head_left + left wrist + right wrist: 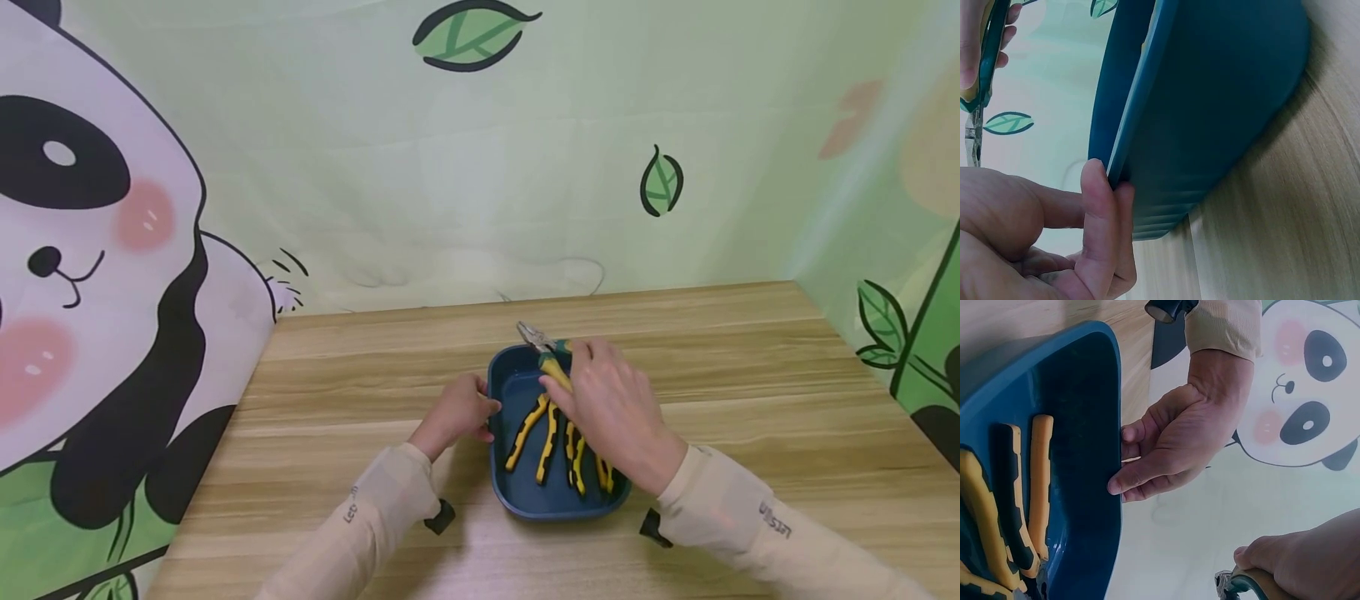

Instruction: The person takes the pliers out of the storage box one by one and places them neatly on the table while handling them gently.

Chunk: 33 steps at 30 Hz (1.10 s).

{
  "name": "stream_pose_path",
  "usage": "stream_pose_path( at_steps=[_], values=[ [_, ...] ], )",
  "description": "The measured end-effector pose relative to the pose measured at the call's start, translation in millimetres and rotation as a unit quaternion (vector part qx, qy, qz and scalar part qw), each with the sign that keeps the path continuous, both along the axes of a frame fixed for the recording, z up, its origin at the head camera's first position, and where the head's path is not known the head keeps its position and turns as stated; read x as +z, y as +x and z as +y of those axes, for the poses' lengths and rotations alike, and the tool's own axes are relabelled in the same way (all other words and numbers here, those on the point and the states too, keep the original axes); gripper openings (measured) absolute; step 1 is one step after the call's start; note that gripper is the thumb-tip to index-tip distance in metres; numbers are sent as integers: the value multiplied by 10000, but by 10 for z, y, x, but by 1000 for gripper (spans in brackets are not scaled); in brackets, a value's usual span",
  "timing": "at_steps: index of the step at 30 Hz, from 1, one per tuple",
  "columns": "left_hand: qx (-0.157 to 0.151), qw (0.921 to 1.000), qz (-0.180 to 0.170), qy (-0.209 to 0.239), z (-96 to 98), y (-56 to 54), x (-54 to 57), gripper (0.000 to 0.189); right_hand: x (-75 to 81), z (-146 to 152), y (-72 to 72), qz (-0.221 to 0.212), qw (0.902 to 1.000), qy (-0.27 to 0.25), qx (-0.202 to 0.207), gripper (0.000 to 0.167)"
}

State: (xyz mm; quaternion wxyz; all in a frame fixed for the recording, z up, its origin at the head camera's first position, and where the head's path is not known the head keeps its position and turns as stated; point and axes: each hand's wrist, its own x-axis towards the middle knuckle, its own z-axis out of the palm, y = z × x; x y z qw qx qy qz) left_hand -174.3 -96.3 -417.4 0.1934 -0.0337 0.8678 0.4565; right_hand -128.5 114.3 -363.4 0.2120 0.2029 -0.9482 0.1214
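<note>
A dark blue tray (555,510) stands on the table with several yellow-and-black handled pliers (551,442) lying in it. My left hand (459,414) pinches the tray's left rim between thumb and fingers; the left wrist view shows its fingertips (1099,181) on both sides of that wall. Above the tray's far part, my right hand (611,408) grips a pair of combination pliers (555,367) with green-and-yellow handles. Their metal head points to the far left, past the tray's back rim. The palm hides part of the handles and the tray's right side.
The wood-grain table (360,358) extends around the tray on all sides. A printed cloth backdrop (360,150) with a panda and leaves hangs behind the table's far edge and along its sides.
</note>
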Motion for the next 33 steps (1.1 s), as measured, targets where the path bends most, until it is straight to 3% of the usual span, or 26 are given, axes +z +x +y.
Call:
stream_pose_path(
  at_steps=[33],
  values=[
    [4,9998,88,-149,0,24,22,10,-23,145,-74,116,9998,32,-136,54]
  ],
)
